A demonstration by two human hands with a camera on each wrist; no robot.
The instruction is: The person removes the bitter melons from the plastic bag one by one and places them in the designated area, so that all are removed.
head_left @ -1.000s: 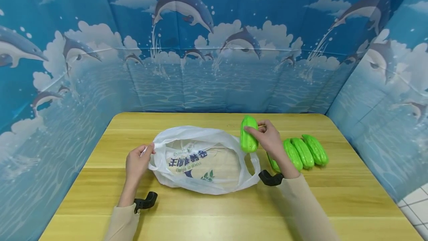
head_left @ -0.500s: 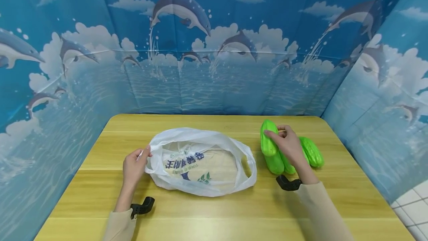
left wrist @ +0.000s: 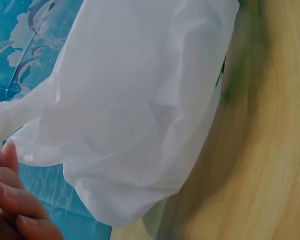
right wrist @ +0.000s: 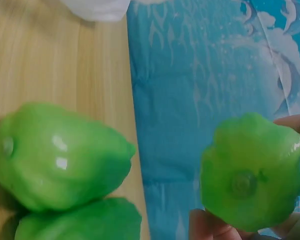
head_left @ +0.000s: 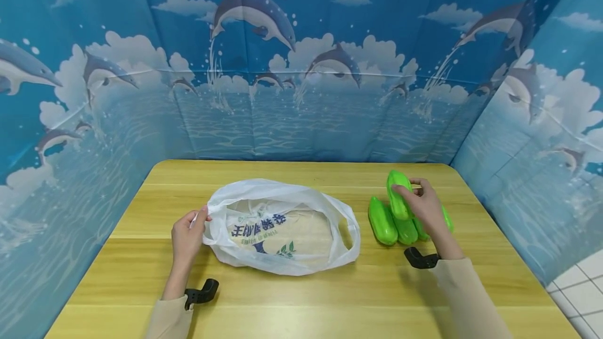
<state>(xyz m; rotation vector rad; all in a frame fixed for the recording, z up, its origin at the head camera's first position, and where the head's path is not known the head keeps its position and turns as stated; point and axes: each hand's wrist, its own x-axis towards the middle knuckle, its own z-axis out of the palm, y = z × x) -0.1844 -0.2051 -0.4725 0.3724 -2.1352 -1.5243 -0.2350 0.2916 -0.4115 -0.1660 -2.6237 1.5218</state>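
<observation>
My right hand grips a green bitter melon, lifted and tilted over several similar bitter melons lying side by side on the table. In the right wrist view, the held bitter melon shows its rounded end between the fingers, apart from a bitter melon on the wood. My left hand pinches the left handle of a white plastic bag, which lies with its mouth spread. Printed lettering and a green leaf mark show inside it. The bag's side fills much of the left wrist view.
The wooden table ends at the back against a blue dolphin-print curtain, which also rises at both sides. The bag's loose right handle lies a little left of the bitter melons. White floor tiles show at far right.
My right hand has carried the bitter melon rightward, from beside the bag's right handle to above the row. My left hand keeps its hold on the bag; the view has shifted slightly.
</observation>
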